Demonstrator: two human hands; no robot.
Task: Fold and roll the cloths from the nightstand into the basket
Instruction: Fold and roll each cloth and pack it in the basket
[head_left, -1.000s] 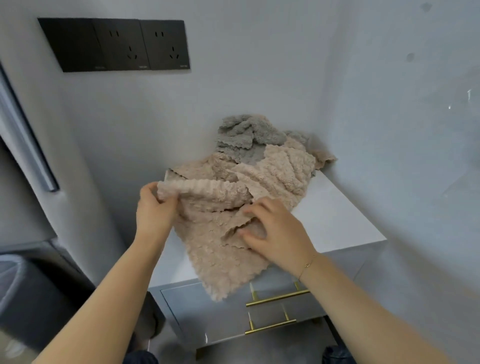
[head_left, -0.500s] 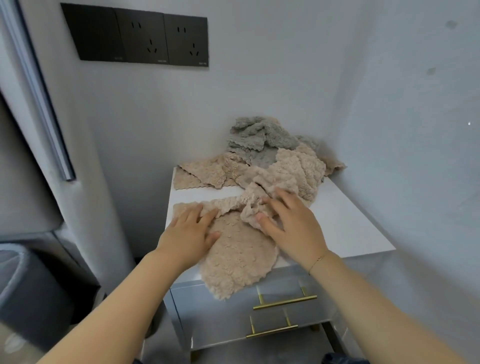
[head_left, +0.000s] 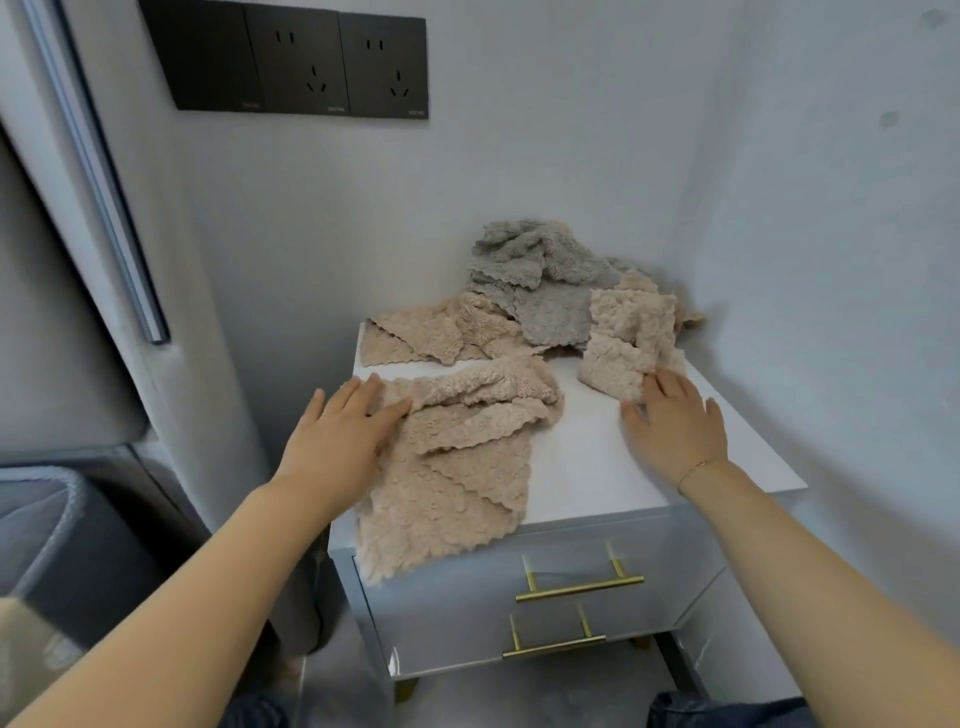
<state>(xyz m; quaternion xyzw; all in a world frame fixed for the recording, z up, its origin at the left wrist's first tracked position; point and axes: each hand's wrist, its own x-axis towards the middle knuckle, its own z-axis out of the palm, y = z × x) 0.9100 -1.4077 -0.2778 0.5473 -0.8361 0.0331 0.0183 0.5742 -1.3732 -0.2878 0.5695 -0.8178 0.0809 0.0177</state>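
Cloth lies under left hand; right hand seemingly flat.

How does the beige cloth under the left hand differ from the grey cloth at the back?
The beige cloth lies spread out near the front, one corner hanging over the nightstand edge; the grey cloth is bunched in the back corner. The left hand rests on the beige one; nothing touches the grey one. Both look fluffy with wavy edges.
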